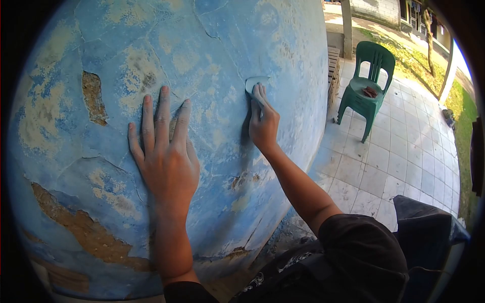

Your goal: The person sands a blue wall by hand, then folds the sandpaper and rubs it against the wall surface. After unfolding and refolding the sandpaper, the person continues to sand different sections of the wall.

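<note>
Left hand [170, 164]: fingers spread on peeling blue plaster wall [217, 136]. Right hand [264, 125]: fingers holding thin pale-blue sheet [250, 84] against wall. Right of wall: green plastic chair [370, 104], white-tiled floor [399, 164].

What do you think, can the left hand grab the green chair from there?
Probably not: the left hand rests spread on the blue wall, while the green chair stands well off on the tiled floor, beyond the right arm.
</note>
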`<state>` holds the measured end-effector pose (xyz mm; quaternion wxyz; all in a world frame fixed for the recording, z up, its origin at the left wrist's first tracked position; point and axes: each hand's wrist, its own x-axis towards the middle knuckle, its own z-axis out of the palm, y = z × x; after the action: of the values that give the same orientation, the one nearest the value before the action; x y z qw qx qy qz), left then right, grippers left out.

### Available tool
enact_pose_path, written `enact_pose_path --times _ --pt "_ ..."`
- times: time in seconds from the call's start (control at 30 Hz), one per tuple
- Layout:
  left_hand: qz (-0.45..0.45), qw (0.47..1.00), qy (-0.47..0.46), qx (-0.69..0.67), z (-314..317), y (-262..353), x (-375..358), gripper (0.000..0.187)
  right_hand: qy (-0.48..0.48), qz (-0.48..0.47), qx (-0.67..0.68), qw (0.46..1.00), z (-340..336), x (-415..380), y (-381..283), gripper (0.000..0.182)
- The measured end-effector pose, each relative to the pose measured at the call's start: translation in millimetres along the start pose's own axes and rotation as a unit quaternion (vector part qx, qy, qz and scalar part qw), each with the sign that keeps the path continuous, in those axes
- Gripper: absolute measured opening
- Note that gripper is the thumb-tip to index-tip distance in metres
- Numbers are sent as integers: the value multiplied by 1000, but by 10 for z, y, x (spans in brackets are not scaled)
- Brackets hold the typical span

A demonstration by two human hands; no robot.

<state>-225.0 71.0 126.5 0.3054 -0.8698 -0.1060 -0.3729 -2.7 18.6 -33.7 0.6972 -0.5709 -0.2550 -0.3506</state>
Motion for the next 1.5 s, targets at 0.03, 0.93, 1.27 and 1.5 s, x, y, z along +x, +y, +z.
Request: enact_pose_path --times 0.03,0.93,1.27,1.5 --pt "-2 1000 2 0 -5 12 12 50 23 33 0 999 32 121 -79 45" --pt "16 1000 -2 -14 36 11 -32 50 -61 -39 39 997 113 -400 -828 52" --pt "34 999 -24 -29 18 -18 -57 51 22 12 15 1000 149 -159 -478 48" --pt "44 998 -32 -29 -5 -30 -73 49 13 -4 0 1000 -49 -177 47 47"
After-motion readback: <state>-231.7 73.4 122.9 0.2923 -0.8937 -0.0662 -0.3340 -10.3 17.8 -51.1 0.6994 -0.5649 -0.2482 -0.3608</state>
